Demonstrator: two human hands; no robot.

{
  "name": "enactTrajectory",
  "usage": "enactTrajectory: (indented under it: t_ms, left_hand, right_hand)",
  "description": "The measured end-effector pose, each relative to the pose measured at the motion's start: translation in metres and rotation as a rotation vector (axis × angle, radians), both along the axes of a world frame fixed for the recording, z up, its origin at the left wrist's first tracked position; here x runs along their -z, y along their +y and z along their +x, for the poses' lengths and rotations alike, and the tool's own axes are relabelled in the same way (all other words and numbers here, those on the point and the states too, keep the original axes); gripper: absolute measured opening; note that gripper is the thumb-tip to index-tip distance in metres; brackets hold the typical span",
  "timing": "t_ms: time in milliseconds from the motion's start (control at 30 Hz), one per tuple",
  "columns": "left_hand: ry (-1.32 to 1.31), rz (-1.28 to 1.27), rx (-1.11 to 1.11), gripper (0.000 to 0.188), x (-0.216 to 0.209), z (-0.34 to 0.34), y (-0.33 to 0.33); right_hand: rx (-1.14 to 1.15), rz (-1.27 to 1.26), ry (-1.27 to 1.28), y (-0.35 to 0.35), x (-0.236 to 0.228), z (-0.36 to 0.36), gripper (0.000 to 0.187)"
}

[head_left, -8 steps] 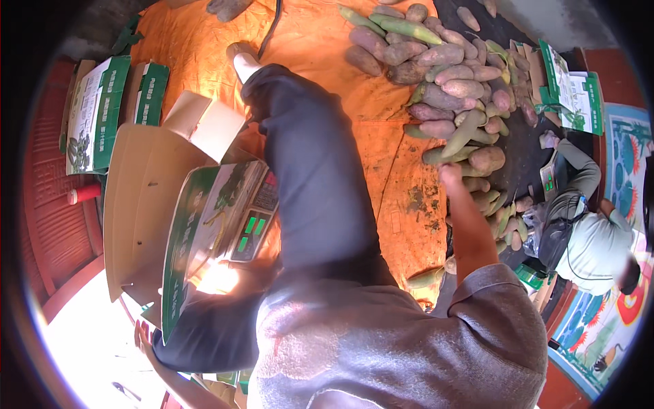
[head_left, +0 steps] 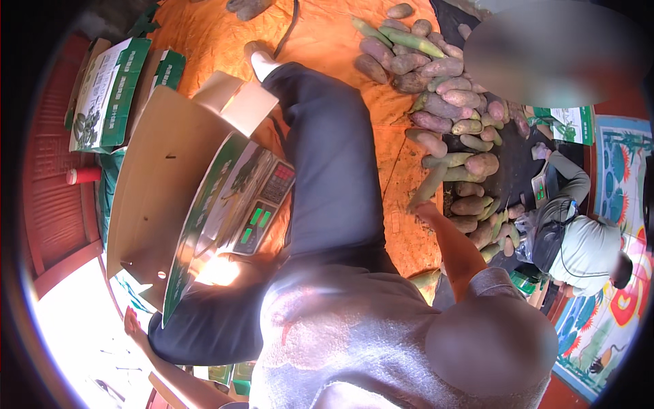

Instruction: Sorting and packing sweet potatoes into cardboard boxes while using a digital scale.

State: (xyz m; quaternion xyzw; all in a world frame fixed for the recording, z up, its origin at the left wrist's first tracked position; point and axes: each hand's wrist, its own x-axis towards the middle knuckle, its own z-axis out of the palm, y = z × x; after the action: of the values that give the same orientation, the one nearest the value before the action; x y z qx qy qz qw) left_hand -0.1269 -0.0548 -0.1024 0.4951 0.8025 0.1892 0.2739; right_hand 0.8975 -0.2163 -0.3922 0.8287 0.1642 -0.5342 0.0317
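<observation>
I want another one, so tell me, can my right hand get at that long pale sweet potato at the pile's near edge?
Probably yes. The right hand is at the lower end of the sweet potato, over the orange mat, with nothing between them. Whether the fingers grip it is too blurred to tell.

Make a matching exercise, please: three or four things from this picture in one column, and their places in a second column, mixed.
1. right hand
2. open cardboard box
3. red cup
4. scale

a. far left, on the red floor
b. beside the box, near the person's leg
c. reaching the long pale-green fruit at the pile's edge
d. on the orange sheet, left of the leg

Pairs: 1-c, 2-d, 3-a, 4-b
</observation>
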Motion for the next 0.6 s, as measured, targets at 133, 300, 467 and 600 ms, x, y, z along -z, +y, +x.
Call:
enactTrajectory:
  t_ms: [133,300,467,600]
  left_hand:
    - [0.283,0.076,0.268,0.044,0.001,0.008,0.052]
    - [-0.053,0.338,0.101,0.054,-0.061,0.095,0.132]
    - [-0.220,0.402,0.355,0.044,-0.103,0.165,0.154]
    - [-0.446,0.276,0.525,0.048,-0.111,0.212,0.191]
  right_hand:
    - [0.311,0.005,0.187,-0.007,-0.057,0.004,0.021]
    - [0.764,0.452,-0.159,0.027,-0.095,0.071,0.021]
    - [0.669,0.698,-0.215,0.089,-0.191,0.113,0.012]
    - [0.567,1.126,-0.288,0.132,-0.332,0.055,0.014]
